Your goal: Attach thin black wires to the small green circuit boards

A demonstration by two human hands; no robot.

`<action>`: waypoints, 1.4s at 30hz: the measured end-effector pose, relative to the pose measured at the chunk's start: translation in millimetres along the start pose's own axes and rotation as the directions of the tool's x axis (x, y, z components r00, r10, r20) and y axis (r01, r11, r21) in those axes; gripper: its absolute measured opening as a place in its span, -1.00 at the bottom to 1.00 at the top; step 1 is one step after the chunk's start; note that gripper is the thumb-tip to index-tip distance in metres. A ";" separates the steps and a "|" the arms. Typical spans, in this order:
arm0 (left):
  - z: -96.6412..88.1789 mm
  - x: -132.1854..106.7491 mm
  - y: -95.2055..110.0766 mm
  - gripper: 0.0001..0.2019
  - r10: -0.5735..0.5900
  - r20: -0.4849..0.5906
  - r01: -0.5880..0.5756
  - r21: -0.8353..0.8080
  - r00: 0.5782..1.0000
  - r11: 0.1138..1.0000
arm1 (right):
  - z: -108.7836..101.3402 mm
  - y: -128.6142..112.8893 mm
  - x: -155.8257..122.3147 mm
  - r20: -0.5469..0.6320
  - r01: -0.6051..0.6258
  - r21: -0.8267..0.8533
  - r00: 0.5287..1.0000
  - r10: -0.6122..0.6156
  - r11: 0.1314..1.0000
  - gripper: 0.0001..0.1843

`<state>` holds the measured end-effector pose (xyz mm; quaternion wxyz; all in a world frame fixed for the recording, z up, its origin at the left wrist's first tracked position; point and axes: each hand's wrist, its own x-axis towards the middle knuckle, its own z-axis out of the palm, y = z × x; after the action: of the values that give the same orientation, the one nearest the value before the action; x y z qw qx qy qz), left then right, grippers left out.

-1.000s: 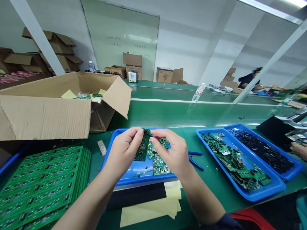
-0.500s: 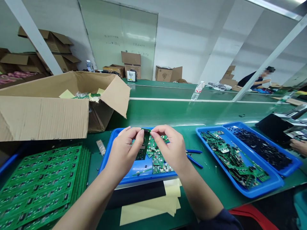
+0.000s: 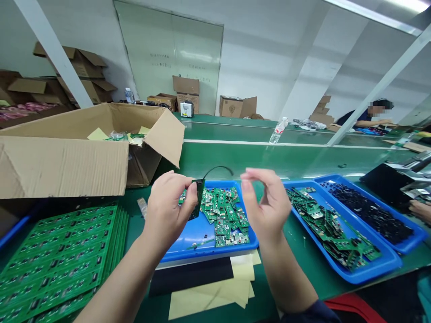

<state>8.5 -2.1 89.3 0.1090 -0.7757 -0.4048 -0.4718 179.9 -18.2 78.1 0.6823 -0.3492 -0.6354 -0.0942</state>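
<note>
My left hand (image 3: 170, 202) pinches a small dark green circuit board (image 3: 198, 197) between thumb and fingers, tilted above the blue tray (image 3: 182, 256). A thin dark strip (image 3: 218, 168) arcs from the board's top edge toward the right. My right hand (image 3: 266, 202) is raised beside it, thumb and fingertips close together. A small gap shows between those fingertips and the strip's visible end; anything in them is too small to make out. Beneath the hands, several small green circuit boards (image 3: 224, 211) lie in the tray.
At left stand stacked green panels (image 3: 63, 255) and an open carton (image 3: 63, 166). To the right are a tray of boards (image 3: 357, 278) and a tray of small black parts (image 3: 373, 215). Paper sheets (image 3: 208, 298) lie in front. A bottle (image 3: 278, 131) stands behind; another person's hand (image 3: 420, 208) shows far right.
My right hand has moved right, away from the board's top edge. The curved strip now shows between the hands. My left hand still holds the board, now tilted and slightly further left.
</note>
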 end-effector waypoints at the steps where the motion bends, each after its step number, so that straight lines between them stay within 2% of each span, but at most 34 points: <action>1: 0.7 -0.6 -2.0 -0.77 0.036 -0.030 -0.035 0.041 0.999 0.999 | -2.7 -4.5 -0.2 0.029 -0.013 0.023 0.999 0.013 1.000 -0.80; 4: 3.6 -2.7 -3.7 -0.83 0.135 -0.058 -0.129 0.103 0.989 0.986 | -2.6 -16.9 -3.3 0.216 -0.085 0.054 0.974 0.071 0.995 -0.93; 6: 5.8 -4.3 -1.3 -0.87 0.202 -0.050 -0.198 0.079 0.978 0.977 | 2.6 -19.5 -5.9 0.303 -0.199 0.028 0.936 0.182 0.980 -0.91; 8: 7.6 -5.8 2.0 -0.89 0.240 -0.026 -0.239 0.026 0.970 0.971 | 7.9 -17.2 -7.1 0.326 -0.357 0.038 0.887 0.326 0.933 -0.88; 10: 9.1 -7.0 4.3 -0.88 0.231 0.018 -0.231 -0.030 0.973 0.973 | 10.5 -12.7 -6.7 0.359 -0.524 0.105 0.812 0.459 0.845 -0.87; 12: 9.9 -7.8 4.8 -0.87 0.208 0.067 -0.202 -0.077 0.976 0.976 | 10.3 -8.8 -5.6 0.409 -0.641 0.181 0.739 0.536 0.746 -0.88; 13: 9.9 -7.9 4.5 -0.86 0.198 0.086 -0.190 -0.096 0.976 0.977 | 9.7 -7.5 -5.0 0.425 -0.674 0.210 0.715 0.555 0.708 -0.88; 15: 8.7 -7.5 3.1 -0.85 0.183 0.122 -0.166 -0.140 0.976 0.976 | 8.5 -5.9 -4.4 0.439 -0.702 0.246 0.695 0.569 0.668 -0.90; 18: 3.1 -4.8 -0.4 -0.84 0.139 0.241 -0.076 -0.254 0.961 0.964 | 7.9 -3.6 -4.6 0.442 -0.698 0.284 0.703 0.557 0.657 -0.91; 20: -2.1 -1.8 -3.1 -0.82 0.118 0.350 0.017 -0.360 0.929 0.933 | 7.7 -1.7 -4.9 0.444 -0.682 0.310 0.720 0.534 0.663 -0.92; 24: -11.1 5.0 -7.4 -0.76 0.055 0.515 0.270 -0.534 0.855 0.801 | 6.4 1.0 -5.2 0.482 -0.639 0.336 0.748 0.456 0.692 -0.93; 26: -13.4 7.4 -8.4 -0.75 0.023 0.579 0.365 -0.543 0.815 0.756 | 5.1 0.6 -4.7 0.490 -0.600 0.327 0.768 0.411 0.730 -0.95; 29: -14.1 8.6 -9.4 -0.76 -0.005 0.609 0.396 -0.510 0.793 0.763 | 3.4 -1.2 -2.2 0.435 -0.441 0.273 0.850 0.299 0.855 -0.94; 32: -11.7 7.7 -10.1 -0.76 -0.035 0.573 0.373 -0.486 0.819 0.790 | 3.2 -1.5 1.3 0.372 -0.210 0.225 0.921 0.116 0.951 -0.90; 34: -9.1 6.7 -10.4 -0.76 -0.045 0.532 0.342 -0.475 0.845 0.811 | 3.7 0.0 3.0 0.356 -0.107 0.228 0.934 0.019 0.968 -0.89; 36: -6.2 6.0 -11.1 -0.77 -0.046 0.490 0.303 -0.459 0.871 0.835 | 3.8 2.6 3.6 0.356 -0.073 0.242 0.934 -0.019 0.968 -0.88; 39: -2.3 5.1 -14.4 -0.76 -0.052 0.396 0.226 -0.407 0.917 0.885 | 3.2 7.8 2.5 0.434 -0.157 0.308 0.901 0.008 0.938 -0.85; 41: -0.3 4.3 -17.7 -0.76 -0.038 0.304 0.151 -0.356 0.952 0.922 | 3.9 12.3 0.8 0.520 -0.301 0.397 0.852 0.058 0.867 -0.79; 42: 0.3 3.8 -19.1 -0.76 -0.020 0.252 0.104 -0.327 0.967 0.939 | 5.0 14.8 0.0 0.541 -0.387 0.454 0.835 0.096 0.802 -0.78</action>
<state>-4.4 12.4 88.2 -0.0913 -0.8218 -0.3528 -0.4379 184.3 -4.3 72.5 0.5741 -0.2327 -0.7356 0.2742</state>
